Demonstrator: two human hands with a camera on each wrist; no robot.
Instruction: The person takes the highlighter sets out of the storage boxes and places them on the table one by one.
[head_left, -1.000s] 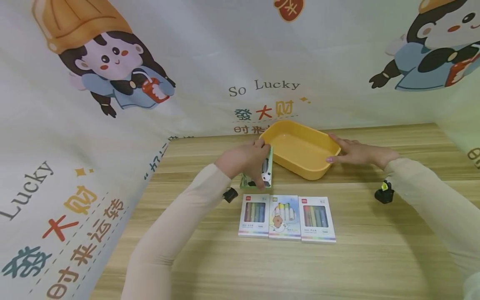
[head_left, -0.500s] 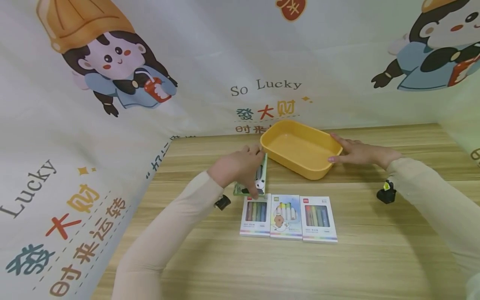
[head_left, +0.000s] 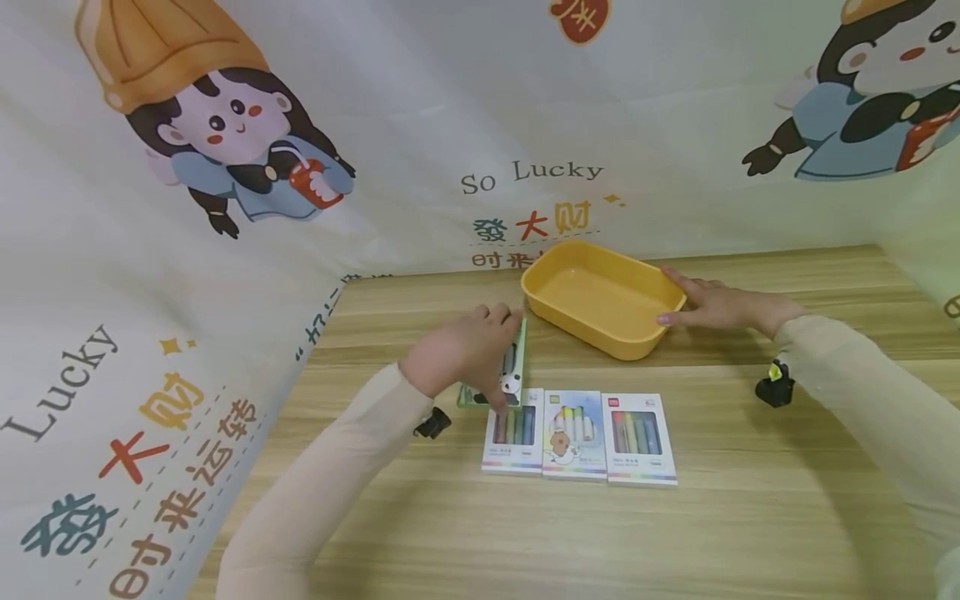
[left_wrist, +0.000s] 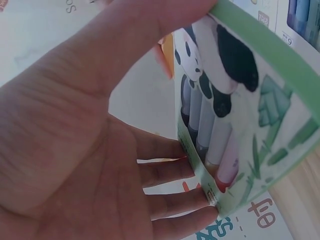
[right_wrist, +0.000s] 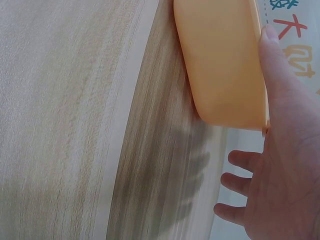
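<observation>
My left hand [head_left: 467, 348] holds a green panda-print box of markers [left_wrist: 250, 115], thumb on one end edge and fingertips along the opposite one. Through its window show several grey-barrelled markers and a pink one. In the head view the hand covers much of the box, whose lower corner overlaps the leftmost white box of coloured sticks [head_left: 512, 442]. My right hand [head_left: 712, 307] rests against the right end of a yellow plastic basin [head_left: 600, 302]. Its thumb and a finger touch the rim, while the other fingers [right_wrist: 237, 184] stretch out beside it, off the basin.
Beside the leftmost white box, a pale blue box with a bear print [head_left: 573, 437] and another white box of coloured sticks [head_left: 640, 442] complete a flat row. A white printed cloth [head_left: 405, 108] rises behind and left of the wooden table [head_left: 570, 542].
My left hand has drawn the panda box away from the basin, leftward and toward me, up to the leftmost white box. The right hand and basin stay about where they were.
</observation>
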